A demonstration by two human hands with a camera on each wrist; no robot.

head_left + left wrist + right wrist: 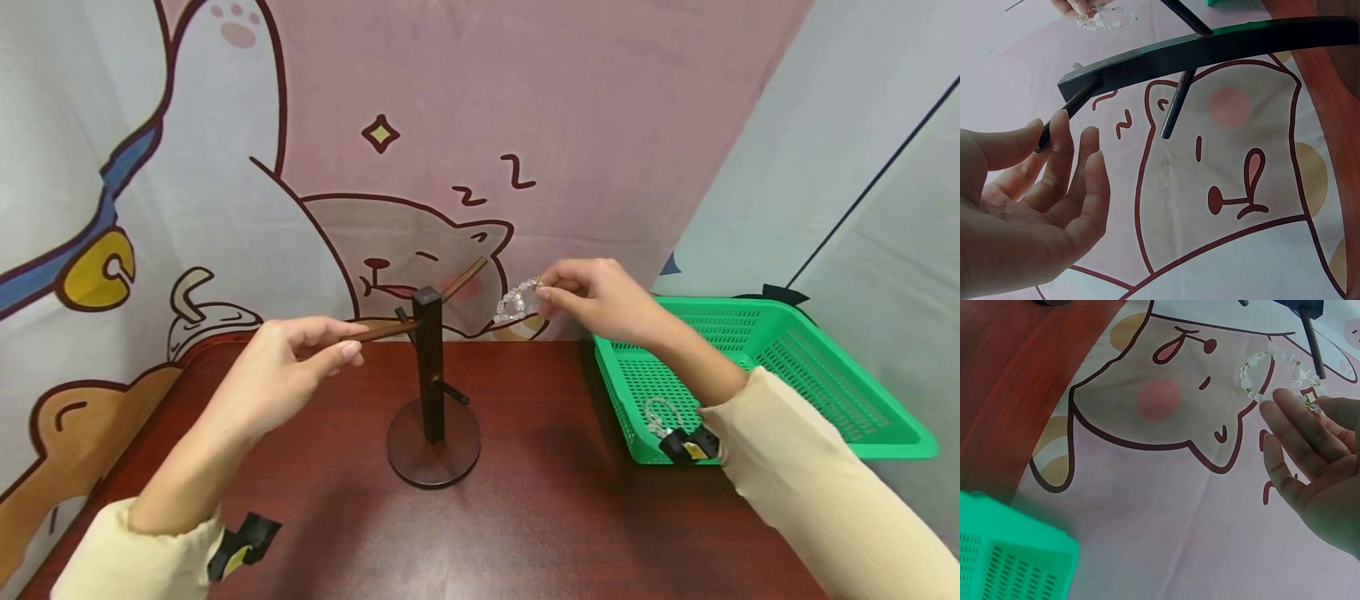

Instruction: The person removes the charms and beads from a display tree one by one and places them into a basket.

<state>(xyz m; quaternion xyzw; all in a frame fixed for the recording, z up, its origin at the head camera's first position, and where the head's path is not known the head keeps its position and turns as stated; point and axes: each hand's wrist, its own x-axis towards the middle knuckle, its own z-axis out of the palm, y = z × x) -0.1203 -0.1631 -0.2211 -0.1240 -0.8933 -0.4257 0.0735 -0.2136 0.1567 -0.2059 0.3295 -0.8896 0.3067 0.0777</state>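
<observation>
A dark wooden stand [431, 367] with a round base and several pegs stands upright on the table. My left hand [296, 362] pinches the end of its upper left peg [1072, 106] between thumb and index finger, the other fingers loosely bent. To the right of the stand, my right hand [592, 296] pinches a clear beaded bracelet [513, 304] by its edge. The bracelet [1247, 378] hangs as an open loop with small gold-coloured bits, apart from the stand's upper right peg [465, 279].
A green plastic basket [622, 400] stands on the right of the reddish-brown table [525, 517], under my right forearm. Inside it lies another clear beaded bracelet [655, 421]. A cartoon-printed cloth [600, 125] hangs behind the table.
</observation>
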